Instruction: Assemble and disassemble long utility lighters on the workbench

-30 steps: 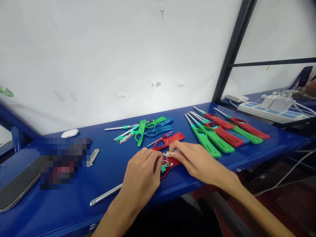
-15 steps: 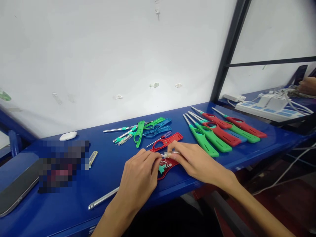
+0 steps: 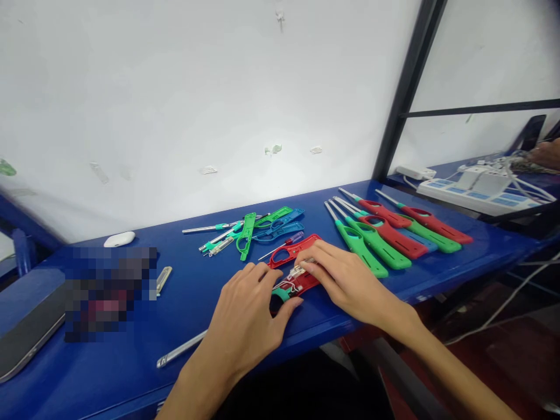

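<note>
Meeting just above the front edge of a blue table (image 3: 126, 361), two bare hands work over an open red shell half (image 3: 311, 282). The left hand (image 3: 251, 309) has thumb and forefinger apart, astride a teal piece (image 3: 282, 293); whether they press on it cannot be told. A metal tube (image 3: 181, 350) juts out from beneath that hand, toward the near left. The right hand (image 3: 350, 280) pinches a small clear-bodied part (image 3: 297, 271) between thumb and fingertips, over the shell, with thin white wires (image 3: 294, 286) just beside it. The part looks light, stiff and rather slippery; its sides seem the safest hold, as the wires look fragile. The table's edge, close on the near side, limits movement there; more room lies left of the grip, toward a slim pale tool (image 3: 164, 281). Just beyond the grip are another red half (image 3: 286, 254) and a purple-handled screwdriver (image 3: 295, 238); right of it, a row of lighters (image 3: 389, 239) crowds that side. Farther back, left of centre, lie loose green and blue shells (image 3: 247, 236), then a white wall (image 3: 196, 105).
</note>
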`<state>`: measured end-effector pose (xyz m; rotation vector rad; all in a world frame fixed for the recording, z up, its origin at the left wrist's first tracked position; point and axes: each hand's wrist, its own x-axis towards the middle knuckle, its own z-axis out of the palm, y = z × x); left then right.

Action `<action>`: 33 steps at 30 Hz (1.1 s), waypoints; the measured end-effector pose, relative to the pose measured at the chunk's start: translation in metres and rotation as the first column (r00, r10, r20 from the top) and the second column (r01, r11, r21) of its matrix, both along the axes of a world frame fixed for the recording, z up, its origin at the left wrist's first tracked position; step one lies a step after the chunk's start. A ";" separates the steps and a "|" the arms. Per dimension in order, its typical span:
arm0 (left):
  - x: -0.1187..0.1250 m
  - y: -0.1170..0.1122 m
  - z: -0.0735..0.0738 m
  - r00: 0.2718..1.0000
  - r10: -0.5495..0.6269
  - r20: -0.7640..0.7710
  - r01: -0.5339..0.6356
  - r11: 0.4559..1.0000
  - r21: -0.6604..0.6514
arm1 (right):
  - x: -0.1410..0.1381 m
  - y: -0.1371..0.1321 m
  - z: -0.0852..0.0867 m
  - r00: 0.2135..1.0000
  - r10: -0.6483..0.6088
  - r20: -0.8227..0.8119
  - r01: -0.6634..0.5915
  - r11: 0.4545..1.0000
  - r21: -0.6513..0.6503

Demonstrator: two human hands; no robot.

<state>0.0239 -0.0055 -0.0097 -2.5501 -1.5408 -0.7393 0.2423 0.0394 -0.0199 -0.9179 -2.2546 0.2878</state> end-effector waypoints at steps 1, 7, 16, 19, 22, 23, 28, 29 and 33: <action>0.000 0.000 0.001 1.000 0.000 -0.007 -0.001 1.000 -0.021 | 0.000 0.000 0.000 1.000 -0.004 0.002 0.004 1.000 0.002; 0.000 -0.002 0.003 1.000 -0.001 -0.006 0.000 0.996 -0.089 | 0.001 0.000 -0.001 0.999 -0.017 0.030 0.018 1.000 -0.004; 0.000 0.001 0.003 1.000 -0.002 0.026 0.005 0.992 -0.128 | 0.000 0.001 -0.001 0.997 -0.029 0.077 0.029 1.000 -0.007; 0.000 0.001 0.002 0.999 -0.002 0.035 0.007 0.990 -0.144 | 0.001 0.000 -0.001 0.996 -0.022 0.086 0.022 1.000 -0.006; -0.001 0.000 0.002 0.999 -0.005 0.041 0.012 0.988 -0.154 | 0.001 0.000 0.000 0.996 -0.014 0.092 0.015 1.000 -0.001; -0.001 0.000 0.002 0.999 -0.007 0.042 0.013 0.988 -0.157 | 0.001 -0.001 0.000 0.995 -0.013 0.094 0.013 1.000 0.001; 0.000 0.001 0.002 0.999 -0.012 0.042 0.018 0.988 -0.156 | 0.001 -0.001 0.001 0.996 -0.027 0.090 0.026 1.000 0.018; 0.000 0.001 0.002 0.999 -0.011 0.041 0.017 0.988 -0.152 | 0.001 -0.001 0.001 0.996 -0.034 0.087 0.032 0.999 0.022; 0.001 0.002 0.001 0.999 -0.014 0.040 0.020 0.990 -0.137 | 0.001 0.000 -0.001 0.995 -0.048 0.083 0.046 0.999 0.029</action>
